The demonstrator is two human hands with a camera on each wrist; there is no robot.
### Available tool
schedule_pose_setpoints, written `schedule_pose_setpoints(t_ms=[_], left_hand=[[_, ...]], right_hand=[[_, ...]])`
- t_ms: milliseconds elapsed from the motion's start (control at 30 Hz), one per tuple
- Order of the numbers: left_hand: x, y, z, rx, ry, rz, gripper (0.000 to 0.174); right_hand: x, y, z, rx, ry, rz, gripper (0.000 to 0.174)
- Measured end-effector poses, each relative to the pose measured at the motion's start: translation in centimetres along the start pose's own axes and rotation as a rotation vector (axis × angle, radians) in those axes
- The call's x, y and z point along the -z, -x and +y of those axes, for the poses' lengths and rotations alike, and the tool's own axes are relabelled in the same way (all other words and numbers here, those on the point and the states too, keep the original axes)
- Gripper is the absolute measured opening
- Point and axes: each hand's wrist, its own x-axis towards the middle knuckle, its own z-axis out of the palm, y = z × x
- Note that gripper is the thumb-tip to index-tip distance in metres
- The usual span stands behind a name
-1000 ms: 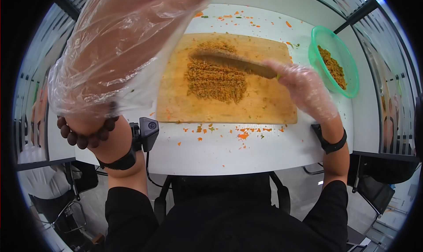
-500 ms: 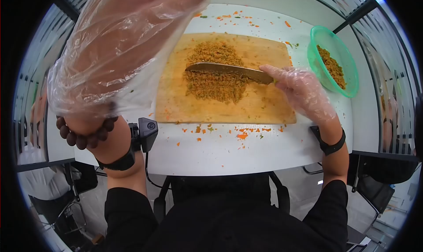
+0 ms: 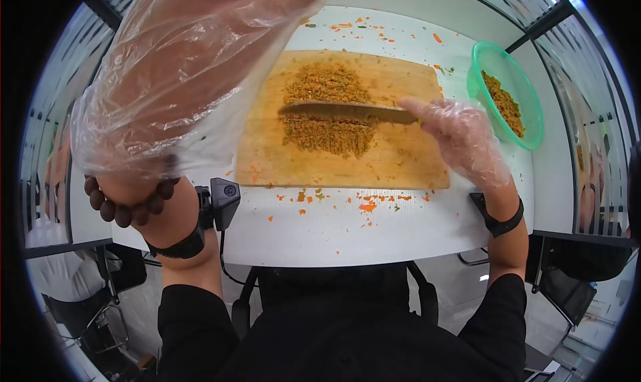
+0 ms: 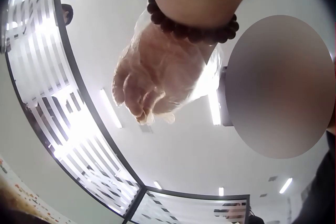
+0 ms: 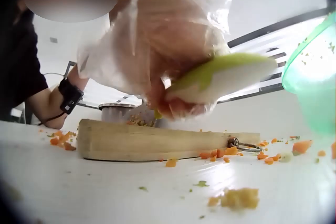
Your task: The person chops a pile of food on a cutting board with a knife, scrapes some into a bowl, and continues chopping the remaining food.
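Note:
My right hand (image 3: 464, 138), in a clear plastic glove, grips a kitchen knife (image 3: 347, 111) by its white and green handle (image 5: 226, 79). The blade lies across a pile of finely minced orange-brown vegetables (image 3: 327, 133) with green flecks. Beneath the pile is a wooden cutting board (image 3: 407, 161). Raised high and close to the head camera, my gloved left hand (image 3: 193, 61) fills the upper left of that view. From the left wrist, the same left hand (image 4: 157, 74) shows loosely bent fingers with nothing in them.
A green plastic basket (image 3: 477, 81) with more mince stands right of the board. Orange and green scraps (image 3: 367, 207) litter the white table (image 3: 300, 238) in front of and behind the board. In the right wrist view a round metal container (image 5: 118, 109) shows beyond the board.
The knife was blurred over the far part of the pile; its blade has come nearer to me, across the middle. My left hand stays raised, almost unmoved.

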Motion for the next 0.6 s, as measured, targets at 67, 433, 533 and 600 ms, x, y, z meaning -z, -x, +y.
schedule_pose_setpoints(t_ms=[67, 433, 533, 600], left_hand=[[-0.6, -0.8, -0.4, -0.031, 0.088, 0.002, 0.057], [0.6, 1.0, -0.3, -0.027, 0.042, 0.002, 0.060], [-0.2, -0.4, -0.3, -0.038, 0.082, -0.020, 0.061], [-1.0, -1.5, -0.2, -0.018, 0.133, -0.039, 0.061]], right_hand=[[-0.2, -0.2, 0.0, -0.024, -0.097, 0.001, 0.057], [-0.2, 0.3, -0.1, -0.106, -0.162, -0.047, 0.057], [0.1, 0.0, -0.3, -0.120, -0.153, -0.029, 0.056], [-0.7, 0.4, -0.1, -0.105, -0.148, -0.074, 0.056]])
